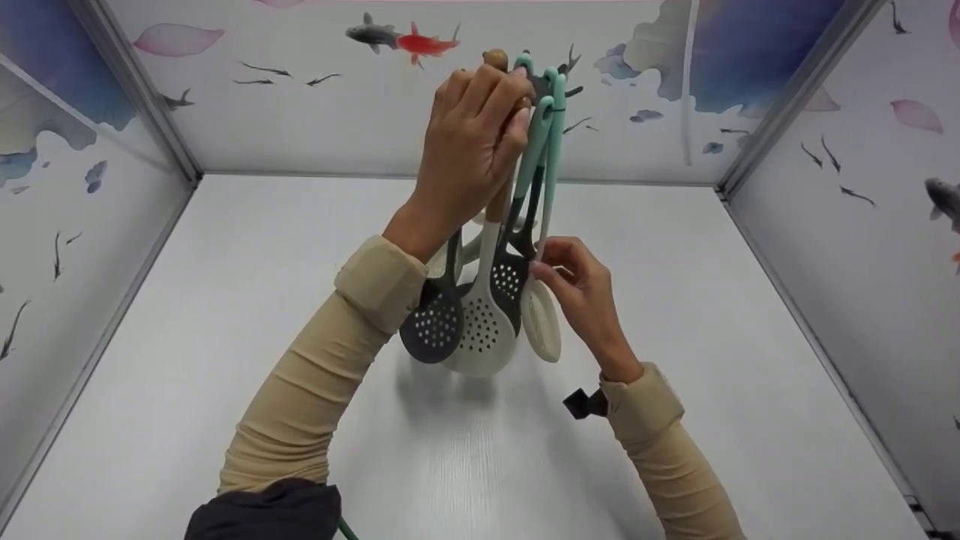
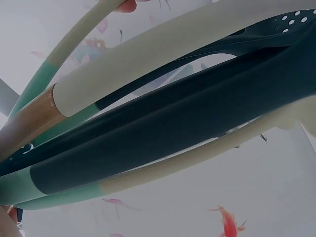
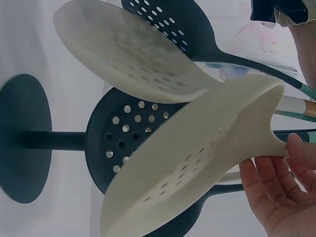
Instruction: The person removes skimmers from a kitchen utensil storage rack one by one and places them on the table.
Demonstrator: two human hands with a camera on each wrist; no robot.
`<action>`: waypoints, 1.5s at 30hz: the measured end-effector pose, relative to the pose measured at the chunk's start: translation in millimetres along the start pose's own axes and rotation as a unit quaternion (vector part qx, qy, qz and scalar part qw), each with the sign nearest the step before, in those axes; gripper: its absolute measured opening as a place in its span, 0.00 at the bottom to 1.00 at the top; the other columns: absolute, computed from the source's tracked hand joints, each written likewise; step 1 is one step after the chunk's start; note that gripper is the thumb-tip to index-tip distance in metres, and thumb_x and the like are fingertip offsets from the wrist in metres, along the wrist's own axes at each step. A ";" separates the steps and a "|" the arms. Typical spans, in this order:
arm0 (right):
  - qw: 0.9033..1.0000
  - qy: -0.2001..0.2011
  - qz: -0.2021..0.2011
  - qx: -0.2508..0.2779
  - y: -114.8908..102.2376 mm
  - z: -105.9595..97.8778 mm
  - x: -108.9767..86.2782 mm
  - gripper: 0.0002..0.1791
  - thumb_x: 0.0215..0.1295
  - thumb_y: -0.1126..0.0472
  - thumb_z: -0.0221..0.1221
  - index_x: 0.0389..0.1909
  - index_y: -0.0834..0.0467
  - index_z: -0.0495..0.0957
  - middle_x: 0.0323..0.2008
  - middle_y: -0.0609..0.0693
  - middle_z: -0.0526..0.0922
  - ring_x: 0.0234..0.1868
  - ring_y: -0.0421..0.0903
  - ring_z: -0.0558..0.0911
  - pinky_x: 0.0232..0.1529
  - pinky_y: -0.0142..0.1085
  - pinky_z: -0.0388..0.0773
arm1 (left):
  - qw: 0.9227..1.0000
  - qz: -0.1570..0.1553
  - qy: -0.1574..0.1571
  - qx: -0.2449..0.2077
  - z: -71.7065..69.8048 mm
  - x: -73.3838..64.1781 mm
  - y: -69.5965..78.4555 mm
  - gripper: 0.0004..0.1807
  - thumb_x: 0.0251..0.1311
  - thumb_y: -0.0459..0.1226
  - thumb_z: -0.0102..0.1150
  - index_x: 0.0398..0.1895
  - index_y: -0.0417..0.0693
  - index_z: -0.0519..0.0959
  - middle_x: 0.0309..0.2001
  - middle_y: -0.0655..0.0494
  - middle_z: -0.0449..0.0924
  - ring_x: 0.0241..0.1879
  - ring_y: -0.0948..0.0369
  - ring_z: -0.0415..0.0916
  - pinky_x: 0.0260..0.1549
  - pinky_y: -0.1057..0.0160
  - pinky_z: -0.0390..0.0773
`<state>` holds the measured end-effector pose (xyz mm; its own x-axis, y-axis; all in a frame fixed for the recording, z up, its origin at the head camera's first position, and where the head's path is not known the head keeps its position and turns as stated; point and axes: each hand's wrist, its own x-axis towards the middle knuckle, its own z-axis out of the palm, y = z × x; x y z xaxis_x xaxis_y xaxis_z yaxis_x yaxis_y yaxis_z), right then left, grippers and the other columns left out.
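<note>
My left hand (image 1: 476, 127) is raised at the top of a bunch of hanging kitchen utensils, fingers curled round the upper end of a white slotted skimmer (image 1: 480, 326) with a wooden handle (image 2: 34, 121). Just what else lies inside that grip is hidden. Lower down on the right, my right hand (image 1: 581, 281) pinches the neck of another white slotted skimmer (image 3: 192, 163) between thumb and fingers; its handle end is mint green. Dark slotted skimmers (image 1: 433, 322) hang beside them. Behind, in the right wrist view, stand a dark post (image 3: 59, 140) and a round base (image 3: 24, 138).
The utensils hang over a white tabletop (image 1: 262, 300). White panels printed with fish and petals (image 1: 300, 112) enclose the back and both sides, with metal frame strips at the corners. Several mint handle ends (image 1: 551, 82) cluster by the left hand.
</note>
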<state>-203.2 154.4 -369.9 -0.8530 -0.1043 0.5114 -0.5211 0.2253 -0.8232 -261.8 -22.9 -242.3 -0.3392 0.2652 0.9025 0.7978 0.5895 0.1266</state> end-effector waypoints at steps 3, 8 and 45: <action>1.000 0.001 0.000 -0.001 -0.7 -0.9 -0.6 0.13 0.61 0.67 0.58 0.46 0.67 0.73 0.36 0.54 0.79 0.38 0.41 0.80 0.43 0.33 0.78 | 1.000 0.001 0.000 0.000 0.4 0.2 -0.1 0.15 0.64 0.41 0.43 0.48 0.47 0.74 0.42 0.51 0.74 0.45 0.57 0.65 0.56 0.61 0.62; 1.000 0.003 0.006 0.006 -2.8 -3.4 -3.2 0.15 0.60 0.67 0.58 0.47 0.69 0.72 0.36 0.56 0.79 0.37 0.41 0.80 0.42 0.33 0.78 | 1.000 -0.005 -0.001 0.004 0.8 0.1 -0.3 0.15 0.64 0.41 0.42 0.48 0.47 0.74 0.42 0.51 0.74 0.45 0.57 0.65 0.56 0.61 0.62; 0.962 0.057 0.253 -0.079 110.2 -47.6 -11.9 0.14 0.63 0.63 0.56 0.48 0.65 0.70 0.39 0.57 0.80 0.35 0.37 0.79 0.36 0.28 0.75 | 1.000 0.013 0.019 0.009 7.7 -2.6 0.0 0.14 0.64 0.40 0.45 0.49 0.46 0.74 0.44 0.51 0.74 0.48 0.56 0.65 0.58 0.61 0.61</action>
<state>-249.1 226.5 -455.0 -0.9829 0.1629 0.0858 -0.0207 0.3652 -0.9307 -264.8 -17.7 -247.8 -0.2988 0.2522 0.9204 0.7975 0.5957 0.0957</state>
